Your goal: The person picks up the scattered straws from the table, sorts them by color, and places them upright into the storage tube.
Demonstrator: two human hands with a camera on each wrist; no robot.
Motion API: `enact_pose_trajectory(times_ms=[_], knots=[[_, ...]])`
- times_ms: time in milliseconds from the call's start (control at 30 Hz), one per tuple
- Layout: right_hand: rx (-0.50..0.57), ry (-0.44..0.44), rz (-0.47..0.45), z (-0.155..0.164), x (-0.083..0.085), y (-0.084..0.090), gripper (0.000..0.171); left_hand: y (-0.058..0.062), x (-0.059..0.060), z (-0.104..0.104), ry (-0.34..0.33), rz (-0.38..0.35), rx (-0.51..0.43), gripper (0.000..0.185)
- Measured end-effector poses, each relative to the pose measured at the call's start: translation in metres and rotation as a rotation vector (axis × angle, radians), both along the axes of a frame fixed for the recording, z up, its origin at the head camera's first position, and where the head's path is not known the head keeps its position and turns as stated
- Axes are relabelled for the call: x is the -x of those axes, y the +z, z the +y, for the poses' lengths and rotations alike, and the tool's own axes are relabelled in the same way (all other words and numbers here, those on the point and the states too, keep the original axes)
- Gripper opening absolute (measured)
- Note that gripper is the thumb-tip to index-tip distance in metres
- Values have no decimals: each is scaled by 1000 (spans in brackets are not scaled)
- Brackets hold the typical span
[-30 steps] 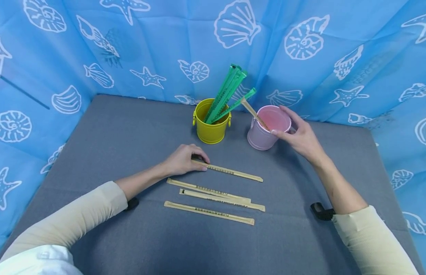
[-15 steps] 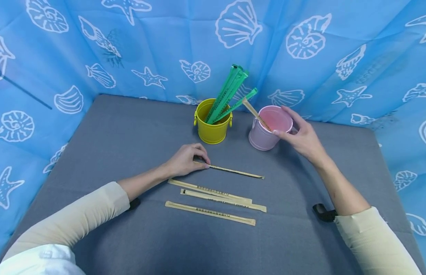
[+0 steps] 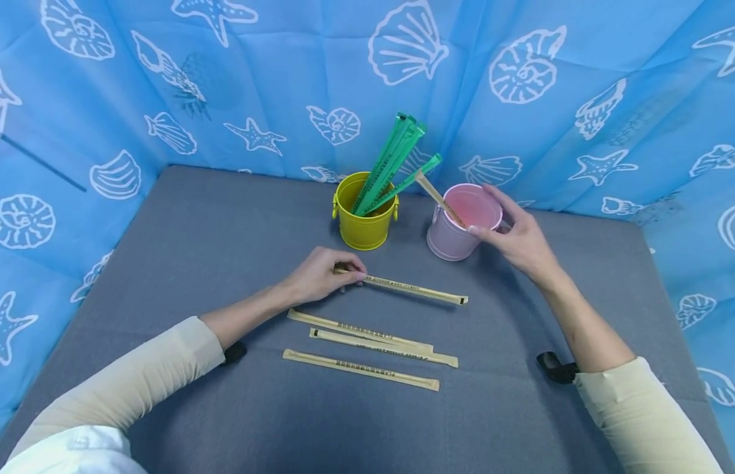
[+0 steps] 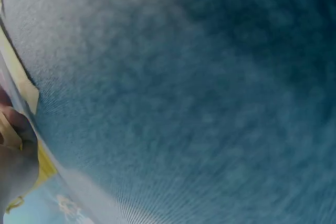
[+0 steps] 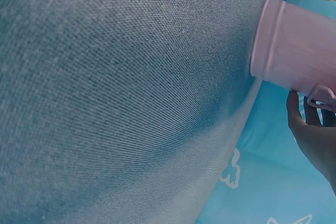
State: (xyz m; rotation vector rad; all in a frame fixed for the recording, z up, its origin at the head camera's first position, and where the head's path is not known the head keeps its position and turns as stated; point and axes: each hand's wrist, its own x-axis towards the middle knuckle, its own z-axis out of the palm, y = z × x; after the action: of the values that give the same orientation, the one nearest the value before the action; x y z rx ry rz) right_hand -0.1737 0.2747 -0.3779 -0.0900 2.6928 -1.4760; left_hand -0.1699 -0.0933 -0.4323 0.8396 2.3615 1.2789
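Note:
My left hand point(image 3: 325, 275) pinches one end of a beige paper-wrapped straw point(image 3: 416, 287), which is lifted slightly off the cloth and points right. Only part of that hand point(image 4: 18, 166) shows at the left wrist view's edge. Standing upright at the back, a pink bucket point(image 3: 446, 238) has one beige wrapped straw point(image 3: 429, 189) leaning in it. My right hand point(image 3: 524, 242) holds this bucket by its right side, thumb at the rim. In the right wrist view, fingers point(image 5: 295, 109) touch the bucket wall point(image 5: 299, 45) near its handle.
Three more beige wrapped straws lie on the grey cloth, the nearest straw point(image 3: 361, 370) toward the front. Left of the pink bucket stands a yellow bucket point(image 3: 364, 232) with several green wrapped straws point(image 3: 391, 161). A blue shell-patterned curtain point(image 3: 284, 72) borders the table.
My left hand has picked up the beige wrapped straw from the cloth and turned it over; its far end has shifted right and up. The right hand stays on the pink bucket.

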Motion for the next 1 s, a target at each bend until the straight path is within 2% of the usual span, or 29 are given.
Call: enact_pose_trajectory(times_ms=[100,233,467,633,867,1000], knots=[[0,0,10,0,0,0,82,10,0,-2,38,-20,-48,9],[-8,8,24,-1,0,-1,81,29,1,-6,88,8,-103,9],[-14,17,50,1,-1,-1,80,62,5,-11,114,15,-236,13],[-5,18,56,2,-1,-1,80,81,9,-7,172,6,-311,12],[-29,8,52,2,0,-2,80,103,21,1,270,76,-305,14],[-26,10,51,2,0,-2,80,108,30,9,292,89,-272,16]])
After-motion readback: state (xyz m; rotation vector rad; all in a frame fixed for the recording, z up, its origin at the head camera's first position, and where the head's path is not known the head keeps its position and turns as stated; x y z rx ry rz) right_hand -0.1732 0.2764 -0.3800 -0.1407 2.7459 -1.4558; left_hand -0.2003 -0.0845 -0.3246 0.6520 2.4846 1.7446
